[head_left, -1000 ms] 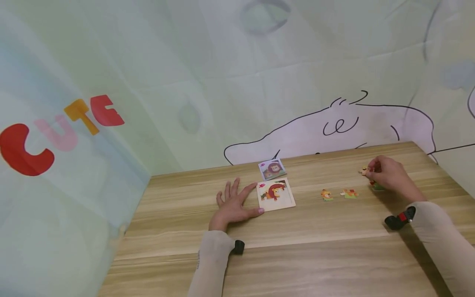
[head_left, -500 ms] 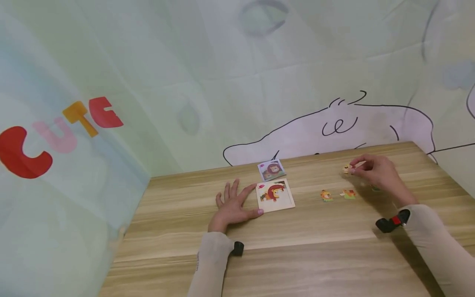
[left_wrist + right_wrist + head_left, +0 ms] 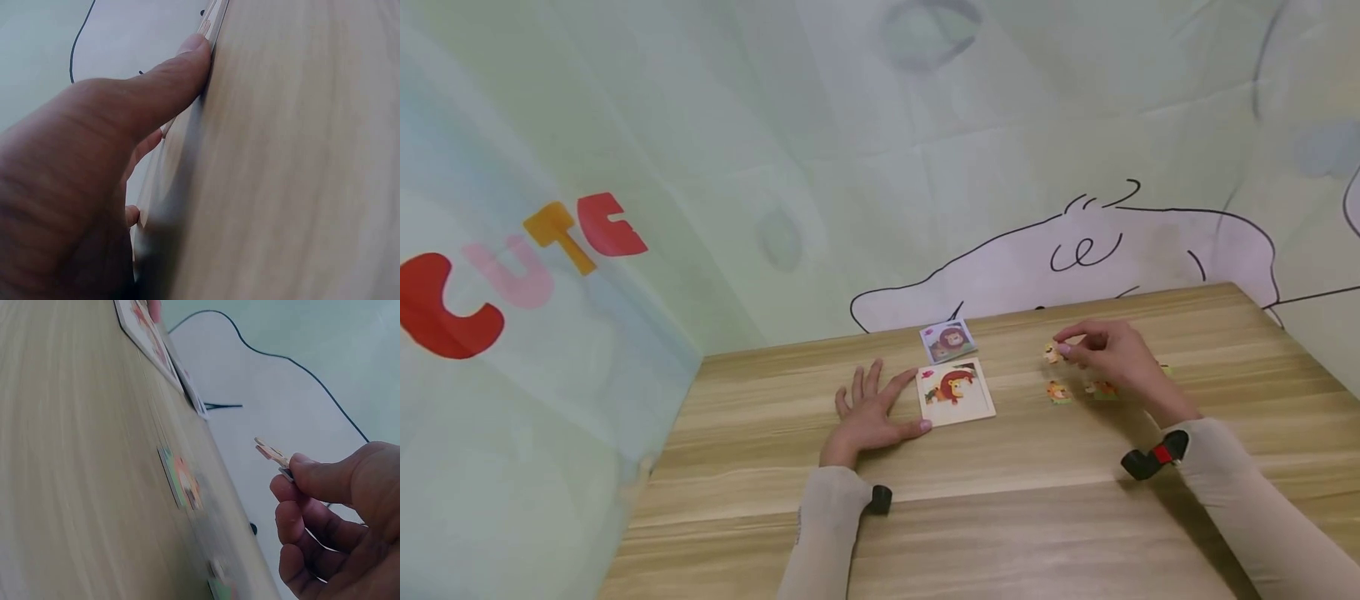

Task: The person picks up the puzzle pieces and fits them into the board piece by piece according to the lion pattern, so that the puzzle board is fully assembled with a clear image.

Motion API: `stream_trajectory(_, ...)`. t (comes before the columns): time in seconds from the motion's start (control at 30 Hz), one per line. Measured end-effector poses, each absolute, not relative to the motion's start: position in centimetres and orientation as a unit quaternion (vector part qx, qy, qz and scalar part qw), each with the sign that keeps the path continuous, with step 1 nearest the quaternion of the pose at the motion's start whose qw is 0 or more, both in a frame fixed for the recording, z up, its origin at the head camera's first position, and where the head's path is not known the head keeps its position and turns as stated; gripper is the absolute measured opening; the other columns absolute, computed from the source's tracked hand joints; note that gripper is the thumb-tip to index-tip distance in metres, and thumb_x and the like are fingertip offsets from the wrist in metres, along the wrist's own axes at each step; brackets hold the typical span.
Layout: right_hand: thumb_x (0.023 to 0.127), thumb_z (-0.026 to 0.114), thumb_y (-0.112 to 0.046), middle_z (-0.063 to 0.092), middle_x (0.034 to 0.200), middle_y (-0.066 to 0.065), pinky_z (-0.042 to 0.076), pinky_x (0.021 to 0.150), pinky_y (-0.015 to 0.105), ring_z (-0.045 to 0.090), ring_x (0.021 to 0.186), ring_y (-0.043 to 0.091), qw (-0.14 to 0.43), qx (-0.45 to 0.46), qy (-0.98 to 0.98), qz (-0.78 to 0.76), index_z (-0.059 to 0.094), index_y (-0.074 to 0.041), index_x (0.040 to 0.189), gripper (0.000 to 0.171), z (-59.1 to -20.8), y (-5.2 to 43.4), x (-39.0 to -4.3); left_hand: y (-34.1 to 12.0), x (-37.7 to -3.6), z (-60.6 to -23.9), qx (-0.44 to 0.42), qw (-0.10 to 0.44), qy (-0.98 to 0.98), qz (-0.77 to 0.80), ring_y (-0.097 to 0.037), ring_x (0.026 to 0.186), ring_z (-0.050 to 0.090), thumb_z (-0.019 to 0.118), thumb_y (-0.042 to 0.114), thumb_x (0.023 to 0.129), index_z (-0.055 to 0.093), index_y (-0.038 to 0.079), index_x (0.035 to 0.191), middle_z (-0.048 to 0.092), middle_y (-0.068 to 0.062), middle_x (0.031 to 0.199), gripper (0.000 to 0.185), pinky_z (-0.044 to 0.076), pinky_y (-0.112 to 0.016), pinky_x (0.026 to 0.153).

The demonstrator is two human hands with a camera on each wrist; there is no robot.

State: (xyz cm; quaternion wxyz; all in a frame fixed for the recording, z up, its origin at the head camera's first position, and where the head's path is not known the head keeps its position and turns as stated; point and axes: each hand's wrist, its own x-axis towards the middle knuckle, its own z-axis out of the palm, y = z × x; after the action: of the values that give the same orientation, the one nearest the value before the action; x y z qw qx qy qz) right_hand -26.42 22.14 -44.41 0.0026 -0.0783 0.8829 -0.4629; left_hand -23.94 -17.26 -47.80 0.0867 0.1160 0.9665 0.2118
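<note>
A square puzzle board (image 3: 956, 392) with a lion picture lies on the wooden table (image 3: 1000, 500). My left hand (image 3: 871, 414) lies flat beside it, fingers spread, thumb (image 3: 169, 81) against the board's edge (image 3: 212, 19). My right hand (image 3: 1101, 350) is raised over the table and pinches a small puzzle piece (image 3: 1052, 353) (image 3: 272, 453) between thumb and fingertips. Two loose pieces lie below that hand: an orange one (image 3: 1059, 392) (image 3: 181, 481) and another (image 3: 1102, 387) partly hidden by the hand.
A small lion picture card (image 3: 949, 340) lies behind the board near the table's far edge. A green piece (image 3: 1165, 369) peeks out right of my right hand. A printed cloth backdrop (image 3: 925, 167) hangs close behind and left of the table.
My right hand lifted a small piece from the table's right side and carried it left, toward the board. The left hand stayed on the board's edge.
</note>
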Motion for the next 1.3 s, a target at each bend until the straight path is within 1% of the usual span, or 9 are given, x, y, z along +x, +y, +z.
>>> stream_trajectory(0.17, 0.093, 0.073, -0.028, 0.072, 0.085, 0.013, 0.045, 0.057, 0.026, 0.058, 0.071, 0.018, 0.008, -0.095, 0.882, -0.462, 0.073, -0.010, 0.116, 0.029, -44.6, 19.8, -26.5, -17.3, -24.0, -47.8, 0.115, 0.087, 0.967, 0.211, -0.040, 0.153, -0.013, 0.067, 0.073, 0.078, 0.028, 0.050, 0.154, -0.003, -0.009, 0.170, 0.089, -0.006, -0.071, 0.114)
stream_trajectory(0.3, 0.093, 0.074, -0.027, 0.073, 0.083, 0.011, 0.046, 0.056, 0.026, 0.059, 0.069, 0.018, 0.024, -0.108, 0.877, -0.467, 0.073, -0.010, 0.115, 0.028, -45.0, 17.5, -26.5, -17.4, -23.9, -47.9, 0.113, 0.089, 0.967, 0.208, -0.040, 0.154, -0.013, 0.067, 0.074, 0.078, 0.027, 0.051, 0.154, -0.003, -0.009, 0.170, 0.090, -0.006, -0.070, 0.114)
stream_trajectory(0.4, 0.093, 0.074, -0.027, 0.073, 0.083, 0.010, 0.044, 0.051, 0.028, 0.056, 0.064, 0.019, 0.042, -0.112, 0.871, -0.477, 0.074, -0.011, 0.111, 0.024, -45.3, 15.9, -26.4, -17.4, -23.9, -47.8, 0.114, 0.088, 0.967, 0.208, -0.040, 0.153, -0.012, 0.067, 0.074, 0.078, 0.027, 0.050, 0.154, -0.003, -0.009, 0.170, 0.089, -0.005, -0.071, 0.114)
stream_trajectory(0.47, 0.092, 0.074, -0.027, 0.072, 0.083, 0.010, 0.042, 0.050, 0.028, 0.054, 0.063, 0.019, 0.050, -0.116, 0.868, -0.480, 0.074, -0.012, 0.108, 0.022, -45.4, 14.9, -26.3, -17.4, -23.9, -47.8, 0.114, 0.089, 0.967, 0.208, -0.041, 0.153, -0.012, 0.067, 0.074, 0.078, 0.028, 0.050, 0.154, -0.003, -0.009, 0.170, 0.089, -0.005, -0.071, 0.114)
stream_trajectory(0.63, 0.092, 0.075, -0.026, 0.070, 0.078, 0.006, 0.038, 0.051, 0.027, 0.050, 0.061, 0.017, 0.054, -0.134, 0.869, -0.473, 0.075, -0.014, 0.105, 0.018, -45.7, 13.0, -26.2, -17.3, -24.0, -47.8, 0.113, 0.093, 0.967, 0.208, -0.041, 0.153, -0.013, 0.067, 0.074, 0.078, 0.027, 0.050, 0.155, -0.004, -0.009, 0.170, 0.089, -0.006, -0.071, 0.114)
stream_trajectory(0.77, 0.091, 0.075, -0.027, 0.067, 0.073, 0.003, 0.037, 0.047, 0.027, 0.048, 0.055, 0.016, 0.059, -0.133, 0.868, -0.475, 0.075, -0.016, 0.103, 0.016, -46.0, 11.9, -26.1, -17.2, -24.0, -47.8, 0.111, 0.093, 0.967, 0.210, -0.040, 0.153, -0.013, 0.067, 0.073, 0.078, 0.027, 0.050, 0.155, -0.003, -0.009, 0.170, 0.089, -0.006, -0.071, 0.114)
stream_trajectory(0.97, 0.090, 0.075, -0.025, 0.064, 0.066, 0.001, 0.037, 0.044, 0.027, 0.048, 0.050, 0.015, 0.041, -0.124, 0.873, -0.470, 0.075, -0.015, 0.099, 0.014, -46.6, 10.8, -26.5, -17.1, -24.0, -47.7, 0.109, 0.092, 0.968, 0.208, -0.040, 0.154, -0.013, 0.067, 0.074, 0.078, 0.027, 0.050, 0.155, -0.003, -0.009, 0.170, 0.089, -0.006, -0.070, 0.114)
stream_trajectory(1.3, 0.089, 0.075, -0.024, 0.058, 0.063, 0.001, 0.036, 0.049, 0.028, 0.049, 0.056, 0.017, 0.008, -0.122, 0.900, -0.418, 0.077, -0.013, 0.096, 0.013, -47.1, 9.5, -27.0, -17.2, -24.1, -47.7, 0.110, 0.095, 0.967, 0.210, -0.040, 0.153, -0.013, 0.067, 0.075, 0.078, 0.027, 0.051, 0.154, -0.003, -0.009, 0.170, 0.090, -0.006, -0.071, 0.114)
